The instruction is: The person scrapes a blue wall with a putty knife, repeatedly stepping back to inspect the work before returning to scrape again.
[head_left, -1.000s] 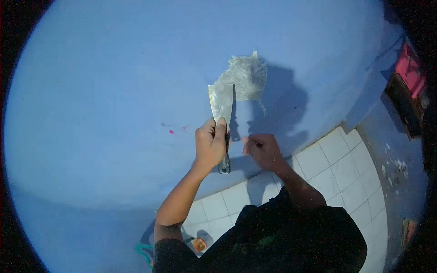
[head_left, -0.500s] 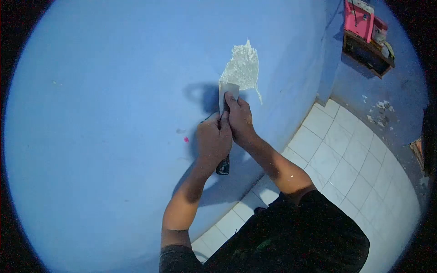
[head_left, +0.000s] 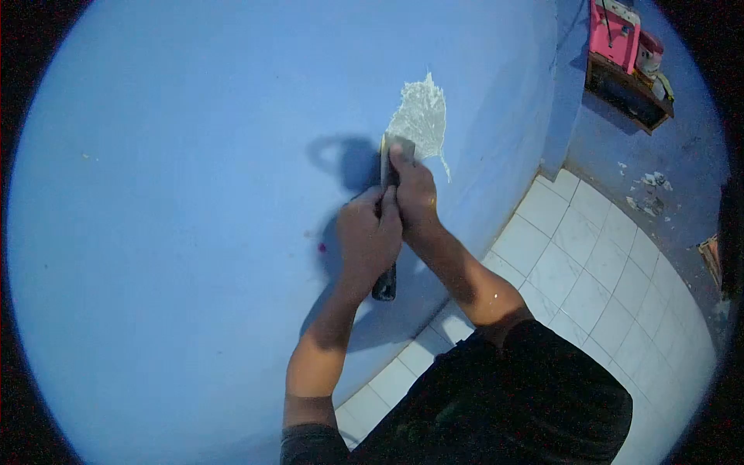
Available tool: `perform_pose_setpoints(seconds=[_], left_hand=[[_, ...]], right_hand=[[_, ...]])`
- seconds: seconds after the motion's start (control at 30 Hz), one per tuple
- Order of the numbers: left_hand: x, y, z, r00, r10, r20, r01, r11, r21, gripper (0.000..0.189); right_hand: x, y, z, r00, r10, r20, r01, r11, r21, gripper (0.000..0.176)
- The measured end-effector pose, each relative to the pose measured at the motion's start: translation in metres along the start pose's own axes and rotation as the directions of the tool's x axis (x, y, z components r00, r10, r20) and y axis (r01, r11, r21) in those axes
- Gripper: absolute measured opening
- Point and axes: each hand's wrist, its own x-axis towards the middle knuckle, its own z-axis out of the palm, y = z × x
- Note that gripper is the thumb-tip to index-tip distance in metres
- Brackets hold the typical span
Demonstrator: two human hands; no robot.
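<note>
A scraper (head_left: pixel 384 288) with a dark handle and a flat metal blade lies against the blue wall (head_left: pixel 194 194). My left hand (head_left: pixel 367 232) is closed round its handle, whose dark end sticks out below. Higher up, my right hand (head_left: pixel 417 190) grips the scraper near the blade, with the thumb pressed on the blade. The blade's top edge touches the lower left of a bare grey-white patch (head_left: pixel 421 116) with ragged edges, where paint is gone. Fingers hide much of the scraper.
White floor tiles (head_left: pixel 577 263) meet the wall at the lower right. A wooden wall shelf (head_left: pixel 628 97) at the upper right holds a pink object (head_left: pixel 614 39) and other items. Peeled spots (head_left: pixel 651 190) mark the far wall. A small pink mark (head_left: pixel 322 248) is left of my hands.
Both hands and the scraper have shifted slightly right in view, and the blade now looks more tilted and shaded. The patch's lower left edge looks slightly different beside the blade.
</note>
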Motion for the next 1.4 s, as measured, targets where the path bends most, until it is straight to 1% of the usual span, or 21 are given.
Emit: perform_pose_setpoints(seconds=[0.07,0.13,0.2,0.27,0.4,0.47,0.53,0.57,0.6,0.63,0.7,0.73,0.83,0.93,0.97,1.03,1.13,1.23,1.3,1.33,1.4], left_hand=[[0.001,0.004,-0.001,1.0,0.016,-0.009,-0.017,0.999,-0.049,0.028],[-0.007,0.011,-0.004,1.0,0.008,0.004,-0.008,0.998,0.058,0.029],[-0.009,-0.002,0.001,1.0,-0.019,0.007,0.019,1.0,0.016,0.029],[-0.009,-0.004,-0.001,0.998,-0.056,0.023,0.057,0.998,-0.014,0.029],[0.008,-0.001,0.004,0.994,0.107,-0.036,-0.105,0.993,0.057,0.032],[0.008,-0.003,0.006,0.983,0.16,-0.084,-0.154,0.985,0.075,0.035],[-0.003,-0.008,0.001,0.999,0.021,0.045,-0.023,0.999,0.049,0.035],[-0.001,-0.006,-0.001,0.999,0.034,0.037,-0.036,0.998,0.056,0.035],[-0.003,-0.004,-0.003,0.999,0.007,0.038,-0.01,0.997,0.072,0.036],[-0.007,-0.003,-0.005,0.998,-0.028,0.048,0.024,0.996,0.09,0.036],[-0.003,0.004,-0.005,0.998,-0.032,0.05,0.031,0.999,0.029,0.036],[-0.002,0.005,-0.003,0.998,-0.046,0.043,0.048,0.998,-0.043,0.036],[-0.006,-0.002,-0.004,0.992,-0.114,0.058,0.115,0.993,-0.006,0.033],[-0.011,0.004,-0.002,0.987,-0.155,0.031,0.158,0.977,-0.143,0.032],[-0.007,0.002,-0.002,0.988,-0.151,0.032,0.154,0.978,-0.139,0.032],[0.003,-0.003,-0.001,1.0,-0.023,0.003,0.023,0.999,-0.046,0.032],[0.004,0.002,-0.001,1.0,-0.009,-0.003,0.009,0.999,-0.031,0.034],[-0.005,0.002,-0.001,0.999,-0.05,-0.003,0.05,0.999,-0.017,0.032],[-0.005,-0.002,0.004,0.995,-0.096,0.009,0.097,0.993,-0.065,0.033],[-0.005,-0.002,0.004,0.988,-0.153,0.028,0.155,0.982,-0.106,0.033],[0.003,0.001,0.003,0.996,-0.093,0.013,0.094,0.994,-0.048,0.033]], right_hand=[[-0.002,-0.011,0.0,0.997,0.019,0.074,-0.025,0.997,0.07,0.034],[-0.003,0.002,-0.001,0.996,0.037,0.08,-0.042,0.997,0.066,0.035],[0.002,0.009,-0.003,0.995,0.049,0.083,-0.056,0.995,0.082,0.037],[-0.001,0.01,-0.002,0.997,0.071,-0.006,-0.071,0.997,-0.008,0.039],[0.018,0.004,-0.003,1.0,0.021,0.023,-0.021,0.999,-0.031,0.037],[0.013,0.0,-0.005,0.999,0.035,0.032,-0.038,0.995,0.093,0.046],[0.007,0.017,-0.012,0.999,0.027,0.021,-0.029,0.998,0.06,0.044],[-0.003,0.006,0.002,1.0,0.015,0.02,-0.016,0.999,0.037,0.043],[-0.016,-0.007,0.011,0.994,0.083,-0.073,-0.068,0.981,0.184,0.04],[-0.013,-0.005,0.008,0.993,0.092,-0.078,-0.075,0.978,0.196,0.04],[0.001,-0.008,-0.003,0.995,0.096,0.028,-0.096,0.995,-0.001,0.037],[-0.001,-0.01,-0.001,0.995,0.098,0.019,-0.098,0.995,-0.002,0.037],[-0.012,-0.007,0.007,0.998,0.056,-0.02,-0.054,0.994,0.1,0.038],[-0.001,0.01,0.0,0.995,0.084,-0.054,-0.086,0.996,-0.039,0.04],[0.011,0.017,-0.001,0.996,-0.063,-0.068,0.051,0.985,-0.167,0.045],[0.027,0.023,-0.006,0.977,-0.203,-0.066,0.175,0.939,-0.295,0.051],[0.022,0.011,-0.006,0.997,-0.071,-0.03,0.063,0.977,-0.202,0.056],[0.02,0.018,-0.01,0.967,-0.25,0.049,0.252,0.913,-0.321,0.058],[0.007,0.005,-0.003,0.991,0.091,-0.1,-0.107,0.98,-0.167,0.057],[0.011,0.008,-0.004,0.99,0.091,-0.104,-0.107,0.982,-0.157,0.057],[0.024,0.014,-0.008,0.984,-0.117,-0.131,0.077,0.957,-0.278,0.049]])
